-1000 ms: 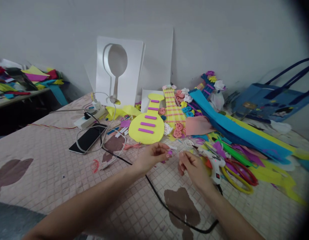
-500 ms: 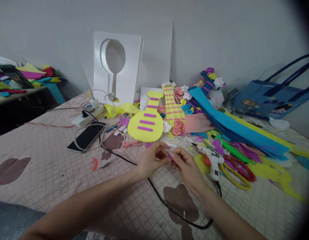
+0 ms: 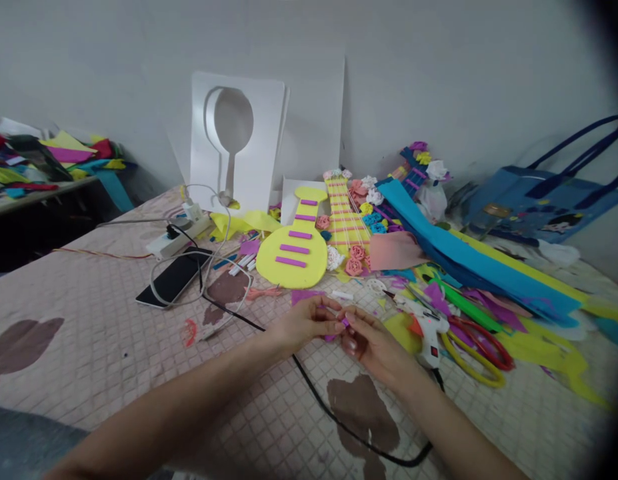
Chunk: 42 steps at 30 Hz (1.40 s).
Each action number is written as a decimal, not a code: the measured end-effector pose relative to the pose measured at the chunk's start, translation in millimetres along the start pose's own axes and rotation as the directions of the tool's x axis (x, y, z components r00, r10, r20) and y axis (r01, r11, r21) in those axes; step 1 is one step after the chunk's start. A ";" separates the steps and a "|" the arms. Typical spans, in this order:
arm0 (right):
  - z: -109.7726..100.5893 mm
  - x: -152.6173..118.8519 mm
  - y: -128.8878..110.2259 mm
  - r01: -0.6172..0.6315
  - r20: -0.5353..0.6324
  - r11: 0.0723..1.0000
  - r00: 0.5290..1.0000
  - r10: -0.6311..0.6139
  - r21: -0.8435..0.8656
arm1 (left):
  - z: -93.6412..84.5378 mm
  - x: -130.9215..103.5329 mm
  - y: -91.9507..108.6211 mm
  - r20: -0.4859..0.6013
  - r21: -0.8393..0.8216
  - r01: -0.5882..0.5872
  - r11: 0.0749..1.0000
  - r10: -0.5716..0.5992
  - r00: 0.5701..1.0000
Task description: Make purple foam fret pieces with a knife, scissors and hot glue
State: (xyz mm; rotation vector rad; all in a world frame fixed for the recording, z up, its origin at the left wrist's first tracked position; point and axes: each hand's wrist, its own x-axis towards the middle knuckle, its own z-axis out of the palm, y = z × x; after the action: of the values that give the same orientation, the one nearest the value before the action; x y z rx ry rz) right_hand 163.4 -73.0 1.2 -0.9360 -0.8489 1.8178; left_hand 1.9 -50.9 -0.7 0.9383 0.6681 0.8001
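Note:
Over the middle of the table, my left hand [image 3: 303, 325] and my right hand [image 3: 376, 341] meet fingertip to fingertip. Both are closed in a pinch on a small piece of purple paper [image 3: 345, 322], mostly covered by the fingers. A flat purple paper scrap [image 3: 305, 296] shows just behind my left hand. Beyond lies a yellow guitar-shaped cutout [image 3: 291, 268] with several purple bars across its neck and body. A short white stick [image 3: 342, 295] rests behind my fingertips. Right of my right hand is a white hot glue gun [image 3: 429, 333].
A black cable [image 3: 319, 393] runs beneath my wrists. Scissors [image 3: 481, 350] and paper strips [image 3: 469, 260] crowd the right. A phone [image 3: 173, 280] and power strip [image 3: 176, 241] lie left. White boards [image 3: 269, 133] lean on the wall; a decorated guitar [image 3: 346, 213] stands before them.
My fingers have shifted slightly around the purple piece, and more of it shows now. My right hand is turned a little, its lower fingers curled. The view has tilted slightly.

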 end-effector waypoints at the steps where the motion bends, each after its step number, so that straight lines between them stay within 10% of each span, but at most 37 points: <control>1: 0.1 0.0 0.8 0.001 0.016 1.000 1.000 -0.001 -0.007 | -1.2 0.6 -1.4 0.011 -0.013 0.015 1.000 -0.015 1.000; 10: -1.1 0.4 6.9 0.116 -0.060 0.979 0.990 -0.127 -0.165 | -6.8 4.9 -6.3 0.042 0.232 -0.159 0.960 0.153 0.987; 20: -8.7 1.3 2.1 0.287 -0.146 0.883 0.921 -0.360 -0.371 | -1.2 -2.1 13.6 0.026 -0.057 0.100 0.993 -0.099 0.995; 29: -0.9 -5.0 -0.3 0.276 -0.054 0.733 0.918 -0.392 -0.622 | -3.7 1.5 3.5 0.029 0.198 -0.053 0.979 0.048 0.998; 35: -8.6 -2.7 1.9 0.235 -0.075 0.699 0.921 -0.382 -0.675 | -2.8 -1.5 6.3 0.004 0.717 -0.242 0.654 0.344 0.939; 42: -21.5 0.5 -6.5 0.269 -0.070 0.601 0.875 -0.479 -0.753 | -21.0 -2.0 24.5 0.047 0.958 -0.145 0.249 0.362 0.931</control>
State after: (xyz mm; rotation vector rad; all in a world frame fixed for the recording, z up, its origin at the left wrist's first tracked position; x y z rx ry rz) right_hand 184.4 -66.7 -3.7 -1.3268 -1.5157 0.9143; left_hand -22.9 -34.8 12.2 2.1880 1.2458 0.7334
